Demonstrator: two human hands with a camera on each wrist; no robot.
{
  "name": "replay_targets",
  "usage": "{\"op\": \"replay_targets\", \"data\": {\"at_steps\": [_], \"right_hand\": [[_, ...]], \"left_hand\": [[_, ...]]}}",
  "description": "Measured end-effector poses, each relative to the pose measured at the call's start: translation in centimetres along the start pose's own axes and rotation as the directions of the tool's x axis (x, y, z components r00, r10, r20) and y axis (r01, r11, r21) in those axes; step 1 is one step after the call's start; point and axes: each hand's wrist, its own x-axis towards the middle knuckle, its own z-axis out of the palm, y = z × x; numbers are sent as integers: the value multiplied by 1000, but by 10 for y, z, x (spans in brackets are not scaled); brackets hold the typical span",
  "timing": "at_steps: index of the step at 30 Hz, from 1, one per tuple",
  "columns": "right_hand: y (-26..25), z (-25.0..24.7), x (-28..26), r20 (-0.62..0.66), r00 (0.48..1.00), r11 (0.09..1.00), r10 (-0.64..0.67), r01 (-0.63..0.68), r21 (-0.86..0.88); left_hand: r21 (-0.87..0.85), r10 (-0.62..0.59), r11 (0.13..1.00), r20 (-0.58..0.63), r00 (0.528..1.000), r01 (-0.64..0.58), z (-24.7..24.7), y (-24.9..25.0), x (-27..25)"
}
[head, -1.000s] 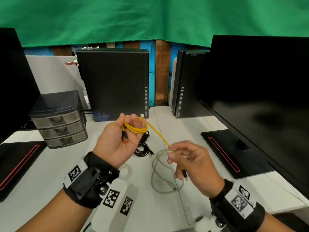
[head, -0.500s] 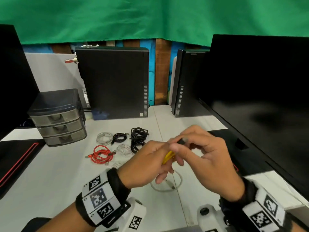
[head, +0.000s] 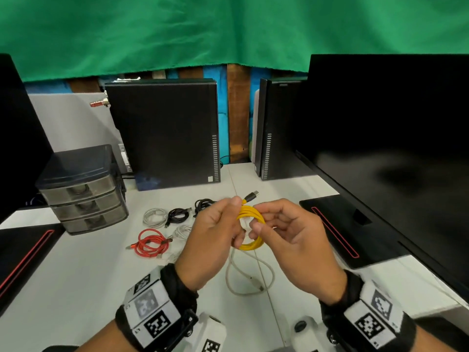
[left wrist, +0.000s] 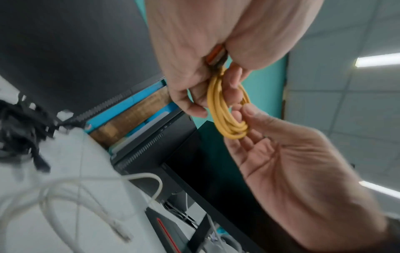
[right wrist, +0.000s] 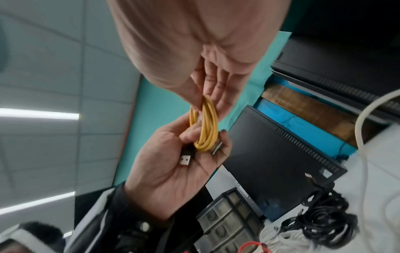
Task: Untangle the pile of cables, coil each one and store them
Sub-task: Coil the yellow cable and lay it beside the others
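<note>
**Yellow coil held up between both hands**

Both hands pinch the yellow cable (head: 250,228), coiled and held above the tabletop (head: 76,280): left hand (head: 210,240) on its near side, right hand (head: 291,240) opposite. The right wrist view alone shows a USB plug (right wrist: 185,160) lying in the left palm. Below, a loose white cable (head: 250,275) sprawls; the red coil (head: 151,242) sits leftward, open tabletop around it. No legible writing.
</note>
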Motion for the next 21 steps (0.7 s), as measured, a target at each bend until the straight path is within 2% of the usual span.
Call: {"op": "replay_targets", "data": {"at_steps": [4,8,14,16,17,18,20,21], "right_hand": [[4,3,-4,-65,971,950,-229,208,-233],[11,2,-3,-68,898,806,-435,355,-474],[11,-2,-2,-102,900,813,-424,329,-481],[11,-3,-1,-98,886,787,-453,346,-510],[11,-4,-1,-84,876,764,-474,362,-534],[13,-6,-1,-63,865,735,-498,382,-560],[16,-7,-1,-6,842,665,-540,422,-617],[18,-7,-1,32,832,615,-554,435,-658]], "left_hand": [[59,90,994,-69,993,-86,0,2,1],[63,120,991,-93,988,-114,7,2,-5],[86,176,982,-83,981,-169,12,2,-15],[173,191,969,-56,980,-178,12,-1,-16],[277,234,936,-29,972,-217,11,-3,-16],[411,301,867,15,954,-280,9,-5,-15],[669,406,643,117,906,-374,4,-8,-13],[758,410,540,143,901,-366,3,-7,-12]]}}
